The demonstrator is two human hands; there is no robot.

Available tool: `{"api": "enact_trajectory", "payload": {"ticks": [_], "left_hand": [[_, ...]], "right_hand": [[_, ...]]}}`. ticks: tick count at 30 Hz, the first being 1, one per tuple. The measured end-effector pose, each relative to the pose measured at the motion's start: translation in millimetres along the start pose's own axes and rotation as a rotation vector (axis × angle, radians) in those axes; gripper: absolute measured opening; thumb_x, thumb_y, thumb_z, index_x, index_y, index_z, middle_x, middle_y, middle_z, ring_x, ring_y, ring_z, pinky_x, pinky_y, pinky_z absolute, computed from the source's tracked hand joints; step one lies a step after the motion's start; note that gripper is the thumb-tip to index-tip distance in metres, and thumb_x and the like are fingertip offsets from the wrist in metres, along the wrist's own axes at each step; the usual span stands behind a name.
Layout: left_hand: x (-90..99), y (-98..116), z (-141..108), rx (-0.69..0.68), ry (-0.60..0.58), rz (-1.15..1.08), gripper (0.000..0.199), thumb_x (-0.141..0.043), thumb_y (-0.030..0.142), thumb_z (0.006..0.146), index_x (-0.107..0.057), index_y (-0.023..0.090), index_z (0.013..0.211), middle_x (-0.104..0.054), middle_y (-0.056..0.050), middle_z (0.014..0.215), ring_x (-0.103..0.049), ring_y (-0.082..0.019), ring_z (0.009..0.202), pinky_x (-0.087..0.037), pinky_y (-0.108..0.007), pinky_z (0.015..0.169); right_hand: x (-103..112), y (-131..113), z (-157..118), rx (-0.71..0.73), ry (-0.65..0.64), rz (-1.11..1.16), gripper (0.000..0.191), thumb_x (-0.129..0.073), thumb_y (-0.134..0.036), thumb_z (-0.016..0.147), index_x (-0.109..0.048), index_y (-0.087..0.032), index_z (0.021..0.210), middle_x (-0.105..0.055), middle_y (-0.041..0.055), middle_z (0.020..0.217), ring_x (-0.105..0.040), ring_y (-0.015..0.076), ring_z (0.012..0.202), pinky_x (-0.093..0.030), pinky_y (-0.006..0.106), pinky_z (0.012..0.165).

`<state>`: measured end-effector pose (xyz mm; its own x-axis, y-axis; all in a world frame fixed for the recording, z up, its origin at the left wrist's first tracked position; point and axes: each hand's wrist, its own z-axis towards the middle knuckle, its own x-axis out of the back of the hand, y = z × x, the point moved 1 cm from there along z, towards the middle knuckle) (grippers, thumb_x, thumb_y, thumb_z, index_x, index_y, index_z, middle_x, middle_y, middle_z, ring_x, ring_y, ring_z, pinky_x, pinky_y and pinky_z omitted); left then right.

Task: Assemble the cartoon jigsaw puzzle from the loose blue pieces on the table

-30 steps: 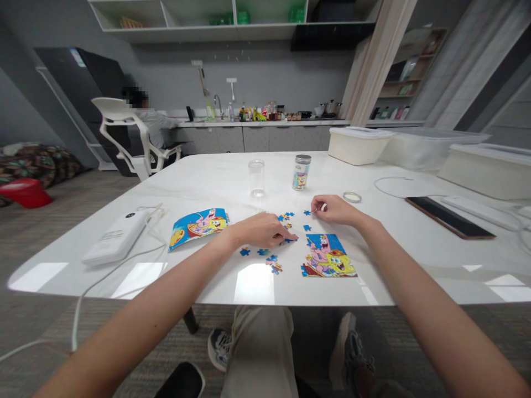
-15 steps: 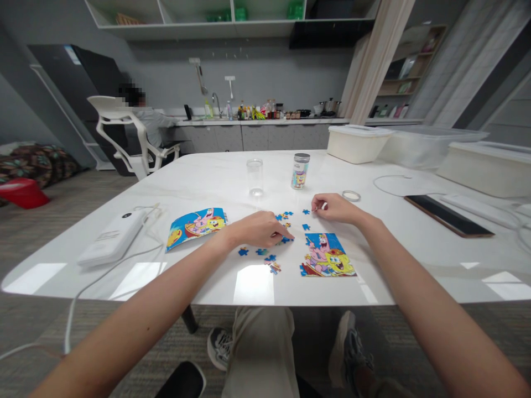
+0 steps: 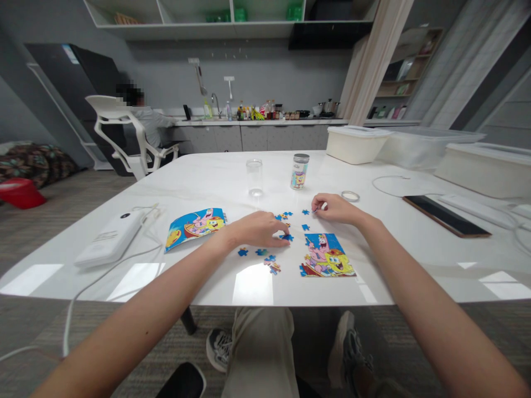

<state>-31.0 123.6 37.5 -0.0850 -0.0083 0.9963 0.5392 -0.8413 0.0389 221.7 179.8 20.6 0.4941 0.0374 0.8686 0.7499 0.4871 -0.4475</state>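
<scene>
Between the thumb and fingertips of my left hand (image 3: 265,228) is a blue puzzle piece (image 3: 289,238), close to the table. My right hand (image 3: 334,209) pinches a small puzzle piece (image 3: 315,210), mostly covered by its fingers. Just below it lies the partly joined jigsaw puzzle (image 3: 329,255), with a pink starfish and a yellow sponge figure and an uneven left edge. Several loose pieces (image 3: 272,264) are scattered around my left hand. Two single blue pieces (image 3: 306,227) lie between my hands. A curled picture sheet (image 3: 197,226) of the same scene rests left of my left hand.
Beyond my hands stand a clear jar (image 3: 254,178) and a lidded picture tin (image 3: 299,172). A ring-shaped lid (image 3: 350,196) and a dark phone-like slab (image 3: 446,215) lie right. A white power bank (image 3: 110,237) with cables sits left. Storage boxes (image 3: 357,145) line the back right. A person sits far left.
My left fingers have gone from pointing at the blue piece to closing on it with the thumb. My right hand stays nearly still.
</scene>
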Motion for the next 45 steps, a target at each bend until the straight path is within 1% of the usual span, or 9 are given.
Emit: {"api": "enact_trajectory", "payload": {"ticks": [6,13,17,23,29,38,41,43,45], "left_hand": [[-0.3,1,1,0.008,-0.027,-0.011,0.027,-0.055,0.037,0.087,-0.07,0.023,0.106,-0.067,-0.001,0.066,-0.059,-0.013,0.061,-0.037,-0.023,0.058],[3.4,2,0,0.045,-0.042,-0.005,0.029,-0.058,0.04,0.085,-0.069,0.022,0.104,-0.067,-0.001,0.068,-0.059,-0.014,0.063,-0.037,-0.024,0.058],[2.7,1,0,0.057,-0.05,-0.005,0.029,-0.057,0.04,0.085,-0.069,0.022,0.105,-0.067,-0.002,0.069,-0.06,-0.014,0.065,-0.039,-0.025,0.062],[0.3,-4,0,0.121,-0.046,0.004,0.03,-0.055,0.039,0.085,-0.067,0.021,0.107,-0.067,-0.004,0.072,-0.061,-0.016,0.066,-0.042,-0.027,0.064],[2.8,-5,0,0.136,-0.064,0.021,0.031,-0.055,0.04,0.085,-0.066,0.021,0.108,-0.067,-0.005,0.073,-0.062,-0.019,0.07,-0.043,-0.028,0.064],[4.2,-4,-1,0.141,-0.07,0.051,0.032,-0.053,0.043,0.087,-0.064,0.022,0.109,-0.065,-0.004,0.072,-0.062,-0.018,0.069,-0.041,-0.027,0.063],[6.5,-7,-3,0.136,-0.063,0.082,0.038,-0.046,0.047,0.091,-0.059,0.02,0.115,-0.064,-0.004,0.069,-0.062,-0.018,0.065,-0.041,-0.027,0.061],[8.0,-11,-4,0.136,-0.04,0.123,0.036,-0.038,0.042,0.095,-0.056,0.019,0.116,-0.064,-0.004,0.068,-0.061,-0.018,0.063,-0.041,-0.027,0.061],[8.5,-17,-5,0.155,-0.02,0.168,0.033,-0.034,0.035,0.096,-0.057,0.018,0.113,-0.064,-0.005,0.068,-0.061,-0.018,0.062,-0.041,-0.028,0.061]], "right_hand": [[0,2,0,-0.009,-0.009,-0.006,0.014,-0.054,-0.009,0.066,-0.062,-0.018,0.073,-0.068,0.0027,0.08,-0.062,0.0159,0.075,-0.046,0.024,0.068],[0,3,-1,-0.024,-0.011,0.009,0.013,-0.054,-0.01,0.066,-0.062,-0.018,0.072,-0.067,0.0023,0.078,-0.061,0.0156,0.075,-0.046,0.024,0.068],[1,2,-1,-0.032,-0.017,0.011,0.011,-0.055,-0.011,0.066,-0.062,-0.018,0.072,-0.068,0.0026,0.078,-0.061,0.016,0.074,-0.046,0.025,0.069],[1,3,-1,-0.02,-0.02,0.008,0.011,-0.056,-0.012,0.067,-0.061,-0.019,0.072,-0.068,0.0021,0.077,-0.061,0.0159,0.073,-0.046,0.025,0.069],[2,0,-1,-0.037,-0.029,0.005,0.011,-0.056,-0.011,0.067,-0.061,-0.018,0.073,-0.068,0.0027,0.078,-0.061,0.0162,0.075,-0.046,0.025,0.069],[2,1,-1,-0.036,-0.034,-0.01,0.01,-0.057,-0.012,0.069,-0.062,-0.018,0.075,-0.068,0.0032,0.079,-0.061,0.0162,0.076,-0.046,0.026,0.069],[2,2,-1,-0.024,-0.028,-0.011,0.008,-0.058,-0.015,0.072,-0.064,-0.018,0.077,-0.068,0.0034,0.079,-0.061,0.016,0.075,-0.046,0.026,0.069],[2,1,-2,-0.019,-0.026,-0.012,0.009,-0.059,-0.019,0.074,-0.066,-0.018,0.08,-0.068,0.004,0.08,-0.061,0.0162,0.075,-0.047,0.026,0.069],[2,-1,-2,-0.023,-0.016,-0.015,0.011,-0.059,-0.022,0.077,-0.068,-0.017,0.082,-0.069,0.0049,0.081,-0.061,0.0165,0.075,-0.048,0.027,0.07]]}}
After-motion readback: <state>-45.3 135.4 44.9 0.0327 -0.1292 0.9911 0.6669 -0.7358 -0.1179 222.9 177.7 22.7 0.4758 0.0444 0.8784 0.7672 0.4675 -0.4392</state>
